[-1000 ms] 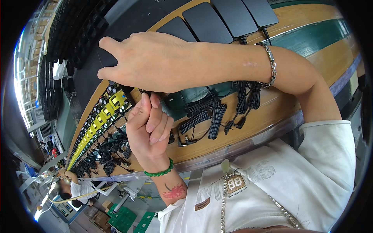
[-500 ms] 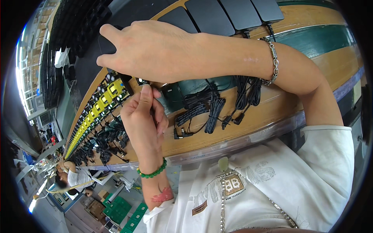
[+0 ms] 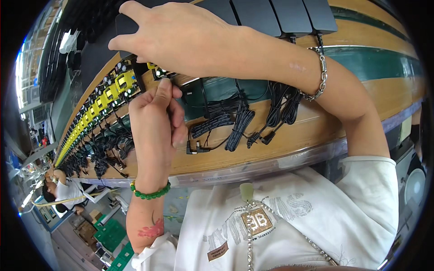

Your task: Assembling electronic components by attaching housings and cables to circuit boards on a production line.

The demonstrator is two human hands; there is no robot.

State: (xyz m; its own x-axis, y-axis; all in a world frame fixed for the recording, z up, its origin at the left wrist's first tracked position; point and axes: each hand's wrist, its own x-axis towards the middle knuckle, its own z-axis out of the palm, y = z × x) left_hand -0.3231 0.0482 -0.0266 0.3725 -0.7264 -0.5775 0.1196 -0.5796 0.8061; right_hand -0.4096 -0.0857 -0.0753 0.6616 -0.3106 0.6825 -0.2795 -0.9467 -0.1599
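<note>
My right hand [image 3: 181, 38] reaches across the top from the right, thumb and forefinger spread around the edge of a dark plastic case [image 3: 128, 26] that it seems to hold. Its palm hides most of that case. Below it, my left hand [image 3: 156, 113] is closed in a pinch, thumb on top, at the near end of a small circuit board [image 3: 157, 71] with a yellow part. What lies between those fingers is hidden. Beside them on the left runs a long row of circuit boards [image 3: 108, 95] with yellow transformers and black cords.
Several black adapter cases [image 3: 289, 18] line up at the upper right. Bundled black cords with plugs [image 3: 239, 122] lie across the green belt and wooden bench edge [image 3: 289, 135]. Black trays [image 3: 61, 58] are stacked at the far left. A person [image 3: 63, 192] sits farther along; green crates [image 3: 110, 235] stand below.
The bench and boards appear shifted up and slightly left in the view. Both hands keep nearly the same pose, close together at the same circuit board.
</note>
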